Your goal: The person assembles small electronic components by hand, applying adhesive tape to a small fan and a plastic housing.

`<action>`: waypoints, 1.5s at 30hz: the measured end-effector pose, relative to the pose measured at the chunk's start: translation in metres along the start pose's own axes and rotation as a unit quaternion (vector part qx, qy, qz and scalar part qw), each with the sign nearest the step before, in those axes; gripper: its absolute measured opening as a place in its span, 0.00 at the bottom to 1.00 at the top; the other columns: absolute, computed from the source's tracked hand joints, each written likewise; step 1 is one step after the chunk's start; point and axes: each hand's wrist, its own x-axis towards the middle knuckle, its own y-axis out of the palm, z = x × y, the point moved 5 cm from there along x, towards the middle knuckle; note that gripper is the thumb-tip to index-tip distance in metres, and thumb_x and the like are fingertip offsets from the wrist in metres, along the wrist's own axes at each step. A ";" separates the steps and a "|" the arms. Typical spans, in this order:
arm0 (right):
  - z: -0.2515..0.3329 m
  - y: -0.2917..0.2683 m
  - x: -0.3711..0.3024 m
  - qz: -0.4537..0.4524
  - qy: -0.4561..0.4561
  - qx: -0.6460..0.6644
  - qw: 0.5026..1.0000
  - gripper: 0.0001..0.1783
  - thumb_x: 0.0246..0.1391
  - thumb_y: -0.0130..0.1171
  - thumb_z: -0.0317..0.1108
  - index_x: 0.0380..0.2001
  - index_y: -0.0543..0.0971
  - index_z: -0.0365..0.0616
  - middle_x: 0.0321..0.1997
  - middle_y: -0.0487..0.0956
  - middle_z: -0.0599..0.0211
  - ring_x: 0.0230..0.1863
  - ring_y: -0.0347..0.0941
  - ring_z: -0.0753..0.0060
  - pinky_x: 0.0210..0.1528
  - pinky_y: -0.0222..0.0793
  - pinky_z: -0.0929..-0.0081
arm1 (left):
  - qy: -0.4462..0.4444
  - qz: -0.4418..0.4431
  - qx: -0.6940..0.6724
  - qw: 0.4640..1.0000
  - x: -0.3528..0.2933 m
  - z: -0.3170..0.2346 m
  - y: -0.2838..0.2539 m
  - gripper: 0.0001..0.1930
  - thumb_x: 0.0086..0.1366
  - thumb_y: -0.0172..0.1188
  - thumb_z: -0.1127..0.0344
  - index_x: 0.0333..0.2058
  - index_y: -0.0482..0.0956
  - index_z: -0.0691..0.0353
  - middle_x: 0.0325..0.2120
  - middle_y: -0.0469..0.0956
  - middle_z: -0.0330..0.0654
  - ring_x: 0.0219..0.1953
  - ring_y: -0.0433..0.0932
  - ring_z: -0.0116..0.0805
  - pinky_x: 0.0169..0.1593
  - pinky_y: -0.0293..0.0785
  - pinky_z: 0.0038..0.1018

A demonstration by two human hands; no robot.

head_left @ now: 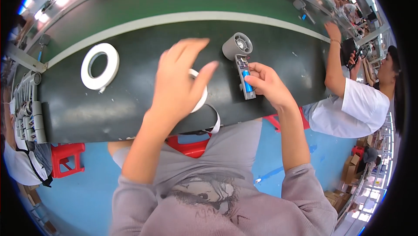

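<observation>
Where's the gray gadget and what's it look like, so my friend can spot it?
Find the black table, then the person's right hand over it. It holds the gray gadget. Unlike the flat white ring at left, it has a round head and a bright blue cylinder.

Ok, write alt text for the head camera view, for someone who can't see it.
A person's right hand holds a grey handheld fan, its blue battery exposed, at a black worktable. The open left hand partly hides a white tape roll; a second roll lies farther left.
</observation>
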 end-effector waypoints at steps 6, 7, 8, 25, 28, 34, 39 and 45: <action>0.043 0.009 0.144 0.050 -0.041 -0.042 0.997 0.16 0.69 0.59 0.39 0.52 0.77 0.40 0.31 0.72 0.80 0.26 0.60 0.89 0.27 0.58 0.83 | -0.090 0.056 0.061 0.992 -0.108 0.007 -0.035 0.27 0.57 0.68 0.67 0.56 0.76 0.65 0.55 0.73 0.54 0.56 0.72 0.53 0.61 0.64 0.43; 0.051 0.008 0.177 0.035 -0.063 -0.045 0.996 0.15 0.69 0.58 0.38 0.51 0.78 0.39 0.30 0.71 0.80 0.24 0.59 0.87 0.27 0.58 0.81 | -0.077 0.067 0.080 0.992 -0.112 0.001 -0.037 0.28 0.56 0.68 0.67 0.56 0.76 0.65 0.57 0.73 0.53 0.57 0.71 0.52 0.62 0.63 0.44; 0.056 0.010 0.204 -0.016 -0.082 -0.035 0.996 0.14 0.68 0.58 0.37 0.51 0.78 0.40 0.29 0.71 0.79 0.25 0.60 0.87 0.27 0.59 0.81 | -0.064 0.079 0.097 0.990 -0.113 -0.002 -0.037 0.29 0.56 0.68 0.67 0.57 0.76 0.65 0.58 0.72 0.53 0.59 0.71 0.52 0.63 0.62 0.45; 0.004 0.079 0.012 0.287 0.018 -0.098 0.953 0.18 0.72 0.53 0.41 0.50 0.80 0.36 0.39 0.85 0.69 0.22 0.66 0.85 0.26 0.65 0.82 | -0.058 -0.009 0.185 0.981 -0.116 0.004 -0.025 0.15 0.54 0.72 0.71 0.41 0.84 0.61 0.42 0.79 0.40 0.50 0.78 0.41 0.55 0.61 0.38; -0.009 0.103 0.001 0.345 -0.008 0.006 0.938 0.08 0.67 0.58 0.31 0.41 0.81 0.37 0.34 0.85 0.69 0.21 0.68 0.85 0.26 0.67 0.83 | -0.054 -0.028 0.174 0.983 -0.114 0.002 -0.025 0.14 0.54 0.71 0.72 0.41 0.84 0.62 0.42 0.80 0.41 0.50 0.78 0.42 0.55 0.61 0.38; -0.011 0.124 -0.032 0.519 -0.061 -0.246 0.816 0.09 0.64 0.58 0.32 0.36 0.80 0.36 0.30 0.83 0.62 0.28 0.82 0.72 0.33 0.77 0.74 | -0.124 -0.018 0.196 0.973 -0.126 0.010 -0.036 0.14 0.53 0.66 0.78 0.40 0.82 0.64 0.44 0.80 0.48 0.48 0.74 0.50 0.57 0.68 0.41; 0.007 0.015 0.030 0.215 -0.108 -0.102 0.965 0.09 0.64 0.63 0.34 0.41 0.82 0.39 0.37 0.85 0.68 0.34 0.81 0.79 0.37 0.77 0.76 | -0.107 -0.005 0.192 0.976 -0.119 0.004 -0.032 0.13 0.51 0.67 0.76 0.38 0.81 0.63 0.41 0.80 0.46 0.47 0.74 0.48 0.54 0.64 0.39; -0.002 -0.266 0.114 -0.397 -0.236 -0.384 0.799 0.17 0.58 0.67 0.36 0.48 0.82 0.39 0.42 0.84 0.61 0.33 0.79 0.74 0.41 0.76 0.73 | -0.063 0.058 0.223 0.971 -0.112 0.002 -0.019 0.15 0.46 0.67 0.71 0.36 0.80 0.62 0.38 0.78 0.44 0.44 0.76 0.43 0.53 0.60 0.40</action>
